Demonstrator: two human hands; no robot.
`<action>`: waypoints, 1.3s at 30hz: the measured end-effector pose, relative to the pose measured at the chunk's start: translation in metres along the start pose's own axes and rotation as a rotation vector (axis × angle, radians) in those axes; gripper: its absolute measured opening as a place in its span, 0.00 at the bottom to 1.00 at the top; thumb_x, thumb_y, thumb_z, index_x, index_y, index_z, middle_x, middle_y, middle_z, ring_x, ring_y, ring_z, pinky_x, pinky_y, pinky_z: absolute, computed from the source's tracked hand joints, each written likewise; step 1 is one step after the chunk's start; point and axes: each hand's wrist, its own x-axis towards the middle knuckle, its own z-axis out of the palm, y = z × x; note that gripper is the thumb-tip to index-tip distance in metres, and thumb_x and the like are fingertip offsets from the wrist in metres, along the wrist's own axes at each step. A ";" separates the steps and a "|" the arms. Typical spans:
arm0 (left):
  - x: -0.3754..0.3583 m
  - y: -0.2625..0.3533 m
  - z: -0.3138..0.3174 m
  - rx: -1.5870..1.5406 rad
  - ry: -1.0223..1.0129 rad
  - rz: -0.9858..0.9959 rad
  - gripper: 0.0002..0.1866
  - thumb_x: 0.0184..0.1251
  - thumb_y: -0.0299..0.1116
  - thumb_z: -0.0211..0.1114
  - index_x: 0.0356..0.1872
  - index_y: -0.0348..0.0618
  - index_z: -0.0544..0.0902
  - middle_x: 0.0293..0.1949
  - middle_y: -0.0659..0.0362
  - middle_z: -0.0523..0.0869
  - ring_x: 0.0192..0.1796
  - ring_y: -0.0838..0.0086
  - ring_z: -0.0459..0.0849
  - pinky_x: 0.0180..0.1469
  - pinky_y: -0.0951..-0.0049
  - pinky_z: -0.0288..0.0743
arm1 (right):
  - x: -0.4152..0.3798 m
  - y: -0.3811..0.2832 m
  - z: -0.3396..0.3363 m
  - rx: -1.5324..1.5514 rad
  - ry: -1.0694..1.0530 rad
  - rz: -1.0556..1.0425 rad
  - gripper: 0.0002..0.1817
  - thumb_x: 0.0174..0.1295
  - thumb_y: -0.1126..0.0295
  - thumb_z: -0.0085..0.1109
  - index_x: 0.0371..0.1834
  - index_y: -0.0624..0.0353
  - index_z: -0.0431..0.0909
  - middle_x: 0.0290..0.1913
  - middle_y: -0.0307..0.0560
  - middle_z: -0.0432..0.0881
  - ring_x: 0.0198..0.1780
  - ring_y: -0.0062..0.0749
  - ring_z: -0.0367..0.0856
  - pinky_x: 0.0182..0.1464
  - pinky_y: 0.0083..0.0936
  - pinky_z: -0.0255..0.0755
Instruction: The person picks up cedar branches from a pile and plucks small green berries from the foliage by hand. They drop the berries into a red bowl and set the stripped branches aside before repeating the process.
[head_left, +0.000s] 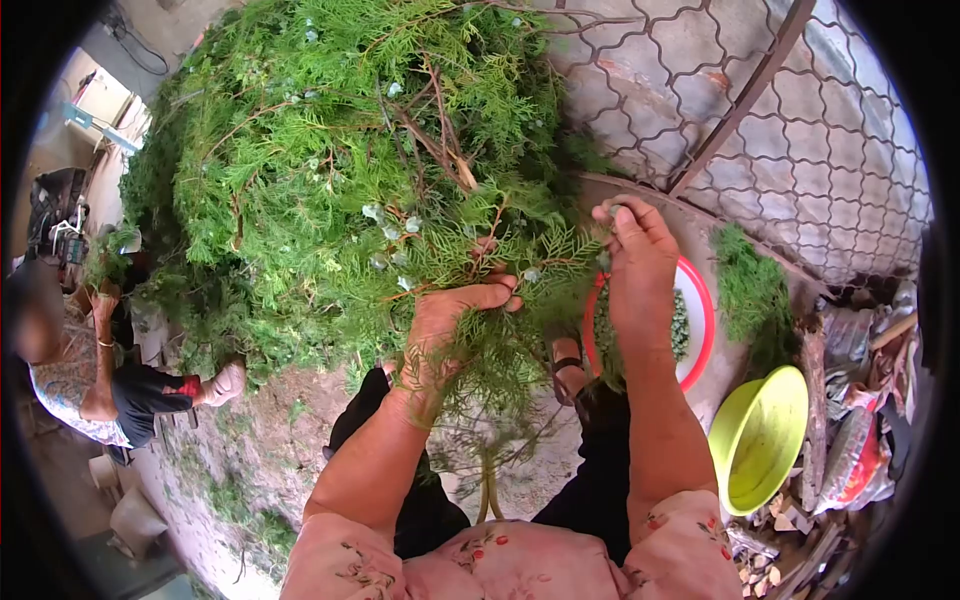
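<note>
My left hand (455, 320) is closed around a leafy green conifer branch (490, 260), with several pale blue-green cones (388, 228) on the sprigs above my fingers. To the right, my right hand (640, 240) is raised in a pinch over the basin's far edge. A small grey-green cone (616, 210) shows between thumb and fingertips. Below that hand, partly hidden by my forearm, stands a white basin with a red rim (709, 335), holding many small green cones (681, 325).
A large heap of cut conifer branches (290, 150) rises in front of me. Wire mesh (820, 150) leans at the right, above a yellow-green tub (770, 450), firewood and bags. Another person (90, 370) sits at the left, holding a sprig.
</note>
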 end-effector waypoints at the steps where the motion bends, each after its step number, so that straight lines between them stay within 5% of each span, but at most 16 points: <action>1: 0.001 -0.001 -0.001 -0.017 -0.004 0.025 0.18 0.48 0.15 0.63 0.44 0.29 0.76 0.36 0.51 0.82 0.36 0.64 0.83 0.42 0.69 0.79 | -0.003 -0.010 0.002 0.221 -0.050 0.109 0.07 0.62 0.72 0.52 0.38 0.63 0.76 0.35 0.39 0.78 0.37 0.20 0.73 0.40 0.18 0.66; 4: 0.003 -0.003 -0.002 -0.038 -0.005 0.081 0.20 0.49 0.15 0.63 0.47 0.30 0.75 0.38 0.50 0.82 0.37 0.64 0.82 0.43 0.67 0.79 | -0.005 -0.014 -0.001 0.433 -0.106 0.263 0.08 0.61 0.72 0.52 0.39 0.63 0.76 0.34 0.38 0.76 0.34 0.21 0.72 0.37 0.18 0.66; 7: 0.001 0.002 0.001 -0.016 0.008 0.092 0.20 0.49 0.14 0.62 0.48 0.29 0.75 0.38 0.50 0.82 0.38 0.63 0.82 0.44 0.66 0.79 | -0.011 -0.016 -0.002 0.030 -0.323 0.294 0.08 0.57 0.74 0.56 0.39 0.62 0.78 0.32 0.38 0.75 0.33 0.23 0.72 0.36 0.19 0.65; 9: 0.000 0.003 0.001 0.010 0.017 0.064 0.20 0.50 0.14 0.62 0.48 0.29 0.75 0.38 0.50 0.82 0.39 0.63 0.83 0.45 0.66 0.79 | -0.018 -0.017 0.008 -0.438 -0.506 0.008 0.09 0.52 0.75 0.61 0.38 0.59 0.80 0.29 0.37 0.73 0.32 0.23 0.71 0.36 0.20 0.65; 12: 0.001 0.001 0.000 0.020 -0.022 0.059 0.21 0.50 0.14 0.62 0.48 0.30 0.75 0.39 0.50 0.82 0.40 0.63 0.83 0.46 0.67 0.79 | -0.021 0.001 0.013 -0.396 -0.528 -0.042 0.11 0.48 0.76 0.64 0.37 0.56 0.82 0.28 0.36 0.73 0.32 0.22 0.71 0.36 0.20 0.65; 14: 0.000 0.000 0.001 0.025 0.005 0.097 0.19 0.50 0.15 0.62 0.47 0.29 0.76 0.39 0.50 0.82 0.40 0.63 0.83 0.46 0.68 0.79 | -0.021 0.001 0.016 -0.413 -0.506 -0.032 0.07 0.52 0.74 0.62 0.35 0.59 0.81 0.26 0.36 0.72 0.30 0.20 0.70 0.32 0.17 0.63; 16: -0.004 0.005 0.007 0.008 -0.002 0.073 0.19 0.50 0.15 0.62 0.47 0.29 0.75 0.39 0.50 0.82 0.39 0.63 0.83 0.46 0.68 0.79 | -0.021 -0.011 0.019 -0.128 -0.357 0.477 0.05 0.57 0.71 0.60 0.32 0.61 0.80 0.27 0.37 0.73 0.27 0.18 0.69 0.27 0.14 0.60; 20: 0.000 0.004 0.002 -0.009 -0.055 0.088 0.21 0.50 0.14 0.61 0.49 0.32 0.75 0.38 0.52 0.81 0.39 0.66 0.82 0.46 0.68 0.79 | -0.019 0.007 0.012 0.146 -0.332 0.481 0.08 0.62 0.68 0.56 0.35 0.63 0.77 0.26 0.37 0.73 0.25 0.17 0.67 0.24 0.12 0.57; 23: -0.001 0.000 -0.005 -0.100 -0.003 0.094 0.22 0.50 0.13 0.60 0.50 0.33 0.74 0.40 0.53 0.81 0.40 0.66 0.82 0.46 0.67 0.79 | -0.002 0.002 0.004 0.490 -0.181 0.304 0.09 0.65 0.67 0.51 0.41 0.62 0.72 0.31 0.41 0.74 0.31 0.22 0.72 0.29 0.17 0.65; 27: 0.004 -0.001 -0.011 -0.187 -0.048 0.200 0.27 0.48 0.12 0.60 0.54 0.34 0.70 0.41 0.54 0.79 0.39 0.66 0.81 0.46 0.65 0.78 | 0.002 -0.016 0.002 0.587 -0.032 0.437 0.11 0.63 0.64 0.55 0.40 0.61 0.73 0.31 0.41 0.72 0.32 0.24 0.72 0.28 0.18 0.65; 31: 0.014 -0.005 -0.026 -0.206 -0.073 0.201 0.27 0.48 0.12 0.61 0.54 0.34 0.70 0.41 0.54 0.79 0.37 0.63 0.81 0.44 0.65 0.75 | 0.010 0.003 -0.027 0.620 -0.129 0.447 0.12 0.62 0.64 0.56 0.39 0.62 0.74 0.29 0.38 0.70 0.28 0.22 0.70 0.22 0.15 0.60; 34: 0.014 -0.003 -0.030 -0.228 -0.145 0.191 0.27 0.48 0.12 0.62 0.54 0.35 0.70 0.41 0.55 0.78 0.36 0.63 0.81 0.43 0.65 0.75 | 0.007 0.003 -0.021 0.254 0.027 0.490 0.14 0.62 0.61 0.56 0.39 0.62 0.76 0.27 0.36 0.67 0.24 0.20 0.67 0.19 0.14 0.56; 39: 0.008 -0.003 -0.024 -0.222 -0.092 0.223 0.24 0.49 0.13 0.62 0.50 0.34 0.73 0.42 0.55 0.78 0.37 0.63 0.80 0.43 0.65 0.75 | 0.007 -0.007 -0.009 -0.023 -0.163 0.400 0.19 0.62 0.53 0.56 0.39 0.61 0.77 0.23 0.32 0.65 0.21 0.16 0.65 0.19 0.14 0.55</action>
